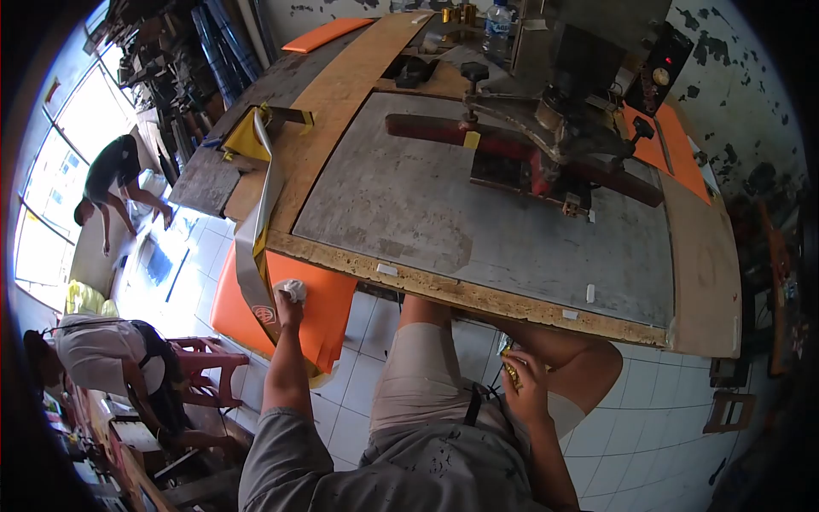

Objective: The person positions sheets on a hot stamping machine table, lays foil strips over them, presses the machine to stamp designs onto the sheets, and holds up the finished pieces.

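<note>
My left hand [288,312] is stretched out to the left, closed around a crumpled white cloth [293,290]. The cloth rests against a stack of orange sheets [328,311] beside the table's front edge. Next to this hand, a long silver and yellow foil strip [275,183] hangs over the table corner, with a round emblem near its lower end. My right hand [524,377] is near my right thigh, its fingers bent around a shiny gold piece that looks like crumpled foil [512,369]. Part of that piece is hidden by the fingers.
A heavy press [546,154] stands on the table's grey metal plate [392,205]. Behind are a water bottle [497,30], gold rolls [461,14] and a control box [659,68]. At left, one person [111,175] bends down; another [111,354] leans near a red stool [205,367].
</note>
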{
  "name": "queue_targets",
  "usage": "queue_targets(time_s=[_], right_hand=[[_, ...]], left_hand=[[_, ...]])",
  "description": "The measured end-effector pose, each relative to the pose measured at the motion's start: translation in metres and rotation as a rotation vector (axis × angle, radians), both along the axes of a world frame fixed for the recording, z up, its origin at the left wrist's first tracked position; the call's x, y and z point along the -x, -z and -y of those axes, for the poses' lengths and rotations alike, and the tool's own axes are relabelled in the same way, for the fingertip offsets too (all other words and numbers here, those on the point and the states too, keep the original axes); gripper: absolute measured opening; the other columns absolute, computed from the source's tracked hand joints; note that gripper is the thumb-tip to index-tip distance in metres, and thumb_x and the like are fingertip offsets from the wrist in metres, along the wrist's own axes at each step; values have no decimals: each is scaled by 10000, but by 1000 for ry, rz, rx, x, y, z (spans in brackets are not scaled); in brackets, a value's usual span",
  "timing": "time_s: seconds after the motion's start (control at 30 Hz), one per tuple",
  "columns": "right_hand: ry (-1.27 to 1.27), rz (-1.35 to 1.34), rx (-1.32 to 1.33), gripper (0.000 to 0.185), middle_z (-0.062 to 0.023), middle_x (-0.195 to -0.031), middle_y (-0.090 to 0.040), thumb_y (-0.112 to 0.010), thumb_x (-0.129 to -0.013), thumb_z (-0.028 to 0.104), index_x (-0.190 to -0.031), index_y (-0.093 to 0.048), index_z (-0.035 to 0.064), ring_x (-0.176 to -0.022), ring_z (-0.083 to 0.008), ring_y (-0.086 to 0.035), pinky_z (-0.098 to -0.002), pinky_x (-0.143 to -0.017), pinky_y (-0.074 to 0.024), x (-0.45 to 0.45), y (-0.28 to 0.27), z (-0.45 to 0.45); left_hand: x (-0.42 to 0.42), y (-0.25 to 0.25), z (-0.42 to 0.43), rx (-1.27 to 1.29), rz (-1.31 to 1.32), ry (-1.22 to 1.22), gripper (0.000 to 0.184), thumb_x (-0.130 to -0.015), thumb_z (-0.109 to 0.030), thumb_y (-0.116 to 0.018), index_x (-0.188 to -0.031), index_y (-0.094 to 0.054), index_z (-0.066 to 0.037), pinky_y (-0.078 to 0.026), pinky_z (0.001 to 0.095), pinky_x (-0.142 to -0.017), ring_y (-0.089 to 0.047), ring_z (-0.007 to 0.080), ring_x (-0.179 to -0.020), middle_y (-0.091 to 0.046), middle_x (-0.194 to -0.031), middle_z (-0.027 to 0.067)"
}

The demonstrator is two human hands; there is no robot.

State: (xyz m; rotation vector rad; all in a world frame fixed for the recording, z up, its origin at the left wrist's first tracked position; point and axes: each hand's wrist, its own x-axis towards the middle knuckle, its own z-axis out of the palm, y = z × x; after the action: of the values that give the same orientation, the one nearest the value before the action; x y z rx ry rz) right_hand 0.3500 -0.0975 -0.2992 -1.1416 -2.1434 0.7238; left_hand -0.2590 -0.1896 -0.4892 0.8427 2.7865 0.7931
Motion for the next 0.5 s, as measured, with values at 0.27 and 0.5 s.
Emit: queue_targets(time_s=[0.27,0.5], right_hand=[[17,-29,60,216,-123,-1147,-660,-703,-886,77,-1097,-712,33,-1102,-346,-633,-455,-959,-486,-11,11,4],[-55,-5,61,227,-126,-1138,-656,-693,-903,94,-1122,-693,36,-1076,-350,-626,-450,-942,-485,-18,22,1]], left_hand=[[-145,-161,17,-115,437,224,421,-849,-138,-661,-1221,-504,-18,-557,450,-843,-687,367,-1041,-690,-1158,200],[-108,-377,-4,-784,506,342,598,-1028,-280,-640,-1525,-399,-53,-550,344,-929,-629,192,-1128,-611,-1315,92]])
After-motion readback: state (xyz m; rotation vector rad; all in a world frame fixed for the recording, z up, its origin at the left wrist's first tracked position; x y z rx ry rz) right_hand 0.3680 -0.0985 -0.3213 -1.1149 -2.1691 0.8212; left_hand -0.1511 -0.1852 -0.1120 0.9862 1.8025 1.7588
